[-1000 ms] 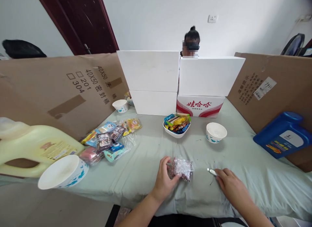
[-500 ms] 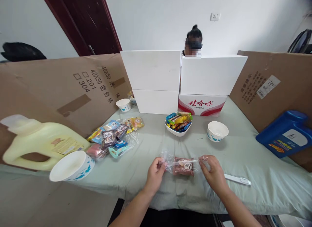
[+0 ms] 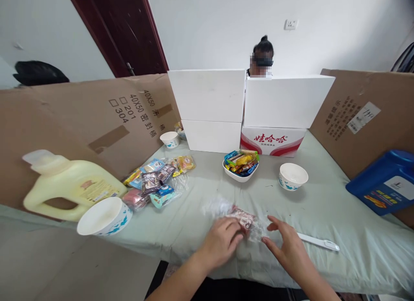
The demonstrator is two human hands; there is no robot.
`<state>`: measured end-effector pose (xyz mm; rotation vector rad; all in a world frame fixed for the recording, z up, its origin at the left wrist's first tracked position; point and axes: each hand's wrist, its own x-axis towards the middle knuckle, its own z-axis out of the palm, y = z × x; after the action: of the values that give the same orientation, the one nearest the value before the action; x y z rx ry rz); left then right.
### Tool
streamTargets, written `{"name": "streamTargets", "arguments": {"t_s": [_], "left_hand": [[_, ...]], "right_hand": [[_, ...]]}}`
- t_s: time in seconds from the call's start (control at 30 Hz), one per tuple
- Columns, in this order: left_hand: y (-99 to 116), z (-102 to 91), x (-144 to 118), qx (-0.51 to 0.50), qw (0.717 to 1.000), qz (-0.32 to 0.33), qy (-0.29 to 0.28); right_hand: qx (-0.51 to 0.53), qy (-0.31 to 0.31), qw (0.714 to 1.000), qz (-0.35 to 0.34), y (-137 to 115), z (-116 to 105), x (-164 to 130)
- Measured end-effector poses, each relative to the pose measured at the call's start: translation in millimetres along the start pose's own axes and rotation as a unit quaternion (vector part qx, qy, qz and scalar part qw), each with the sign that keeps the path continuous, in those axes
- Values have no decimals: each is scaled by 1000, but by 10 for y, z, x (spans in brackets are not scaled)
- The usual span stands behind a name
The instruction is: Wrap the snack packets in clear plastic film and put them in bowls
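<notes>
Two hands (image 3: 223, 240) (image 3: 286, 245), one snack packet (image 3: 243, 218)

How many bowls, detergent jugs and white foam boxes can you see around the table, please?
Bowls: 4 –
Detergent jugs: 2 – yellow, blue
White foam boxes: 3 –
Total: 9

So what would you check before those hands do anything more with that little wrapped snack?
1. Left hand on the wrapped snack: ok, fingers rest on it.
2. Right hand gripping the wrapper: not ok, open, fingertips at its edge.
3. Wrapper opened: cannot tell, the plastic is blurred.
4. White tool within reach: ok, lying beside the right hand.
5. Empty bowl nearby: ok, upright behind the hands.
</notes>
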<state>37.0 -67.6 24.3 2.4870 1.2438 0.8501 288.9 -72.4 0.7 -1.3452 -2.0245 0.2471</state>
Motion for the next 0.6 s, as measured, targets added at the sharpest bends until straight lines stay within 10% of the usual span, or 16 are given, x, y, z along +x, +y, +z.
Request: {"name": "streamTargets", "arguments": {"t_s": [0.27,0.6], "left_hand": [[-374,129,57,68,994,-65,-50],[-127,157,52,83,993,-85,5]], "right_hand": [[-35,-3,997,-64,50,-82,-38],[29,-41,989,-137,-397,-177,115]]}}
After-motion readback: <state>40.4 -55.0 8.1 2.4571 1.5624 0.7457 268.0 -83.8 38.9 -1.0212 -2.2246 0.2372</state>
